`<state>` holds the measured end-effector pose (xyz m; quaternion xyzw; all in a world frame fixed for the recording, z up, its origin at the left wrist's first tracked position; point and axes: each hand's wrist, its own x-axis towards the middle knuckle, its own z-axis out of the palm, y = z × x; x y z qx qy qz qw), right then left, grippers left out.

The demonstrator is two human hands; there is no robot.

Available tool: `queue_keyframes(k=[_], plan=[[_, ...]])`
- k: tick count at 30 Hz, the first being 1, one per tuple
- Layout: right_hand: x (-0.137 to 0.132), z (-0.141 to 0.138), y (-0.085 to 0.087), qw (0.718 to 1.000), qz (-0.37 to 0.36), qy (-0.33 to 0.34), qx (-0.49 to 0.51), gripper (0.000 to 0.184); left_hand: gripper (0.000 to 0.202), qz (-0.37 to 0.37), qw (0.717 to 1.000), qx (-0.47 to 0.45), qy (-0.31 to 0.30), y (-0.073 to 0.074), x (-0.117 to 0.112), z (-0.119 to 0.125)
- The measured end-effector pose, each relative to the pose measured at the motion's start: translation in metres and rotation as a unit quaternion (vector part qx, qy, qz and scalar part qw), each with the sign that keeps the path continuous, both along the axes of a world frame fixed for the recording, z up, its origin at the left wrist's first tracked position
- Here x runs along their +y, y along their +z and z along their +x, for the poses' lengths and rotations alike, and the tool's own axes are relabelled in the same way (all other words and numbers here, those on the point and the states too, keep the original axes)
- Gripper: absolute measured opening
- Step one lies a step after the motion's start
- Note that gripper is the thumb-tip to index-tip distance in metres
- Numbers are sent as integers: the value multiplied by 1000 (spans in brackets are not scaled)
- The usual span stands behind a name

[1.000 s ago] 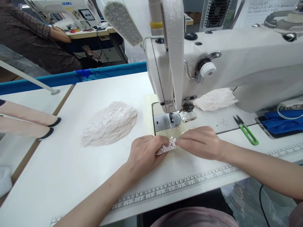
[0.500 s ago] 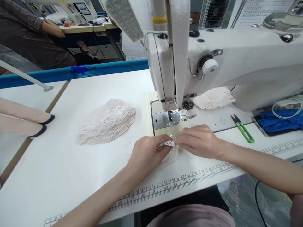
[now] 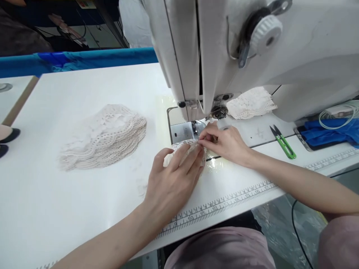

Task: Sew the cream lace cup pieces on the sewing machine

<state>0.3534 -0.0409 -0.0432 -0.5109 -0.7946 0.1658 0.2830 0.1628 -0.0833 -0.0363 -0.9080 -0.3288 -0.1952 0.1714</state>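
A small piece of white lace point(image 3: 183, 144) lies at the front of the needle plate point(image 3: 181, 131) of the sewing machine. My left hand point(image 3: 174, 175) rests on top of the lace, fingers spread and stretched over it, covering much of the piece. My right hand point(image 3: 224, 144) is closed in a pinch on the lace's right edge, just in front of the presser foot point(image 3: 194, 127). The fingertips of both hands nearly meet there. Left of the machine a stack of cream lace pieces point(image 3: 106, 138) is fanned out on the white table point(image 3: 92, 209).
Another lace piece point(image 3: 252, 104) sits under the machine arm point(image 3: 303, 48). Green thread snips point(image 3: 284, 144) lie to the right, near a phone point(image 3: 305, 140) partly under blue cloth point(image 3: 331, 130). A printed ruler point(image 3: 213, 209) runs along the front edge.
My view has moved closer to the machine. Both hands have brought the lace forward to the needle plate. My left hand has gone from gripping the bunched lace to lying spread over it.
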Motion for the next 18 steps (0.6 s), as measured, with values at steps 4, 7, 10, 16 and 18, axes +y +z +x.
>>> queue_keyframes(k=[4, 7, 10, 16, 18], plan=[[-2, 7, -4, 997, 65, 7, -31, 14, 26, -29, 1000, -3, 5, 0, 3, -1], [-8, 10, -4, 980, 167, 54, -95, 22, 25, -45, 999, -14, 2, -1, 8, -3], [-13, 10, -4, 951, 246, 67, -174, 28, 26, -51, 999, -13, 5, -2, 11, -4], [-16, 8, -1, 926, 283, 59, -242, 27, 28, -55, 998, -1, 22, -2, 14, -6], [-16, 8, 0, 924, 282, 55, -252, 27, 28, -67, 998, -6, 18, -2, 16, -6]])
